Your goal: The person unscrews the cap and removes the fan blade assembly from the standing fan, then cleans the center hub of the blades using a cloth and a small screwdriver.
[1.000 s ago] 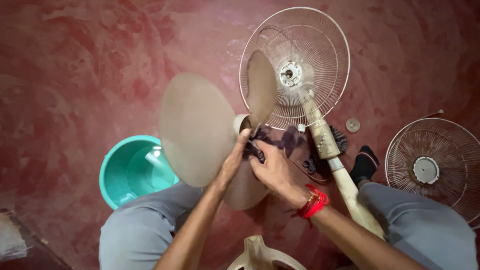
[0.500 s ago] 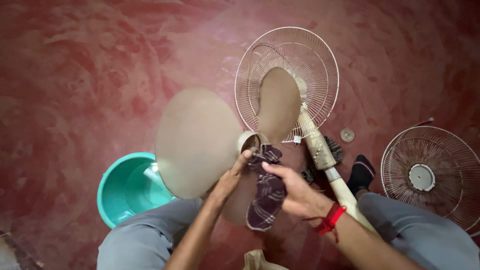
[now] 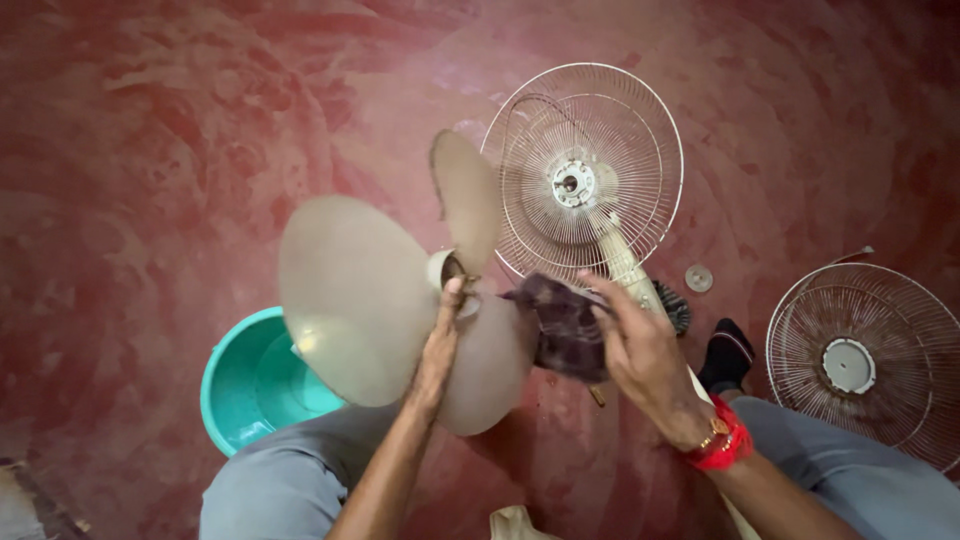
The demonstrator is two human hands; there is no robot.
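My left hand (image 3: 440, 345) grips the hub of a dusty beige three-blade fan propeller (image 3: 355, 295), held up over my lap. One blade points up, a large one spreads left, a third hangs below the hand. My right hand (image 3: 640, 345), with a red thread band at the wrist, holds a dark checked cloth (image 3: 565, 325) just right of the blades, apart from them. Behind the cloth lies the fan body with its rear wire guard (image 3: 585, 170) and cream stem on the red floor.
A teal plastic basin (image 3: 255, 385) stands at my left knee, partly under the big blade. A second wire guard (image 3: 865, 360) lies at the right. A small round cap (image 3: 699, 278) and a dark brush (image 3: 676, 305) lie near the stem. A cream object's top (image 3: 520, 522) shows at the bottom edge.
The propeller has turned and shifted left, uncovering the guard's centre. My right hand pulled the cloth off the hub and moved it right, bunched in the fingers.
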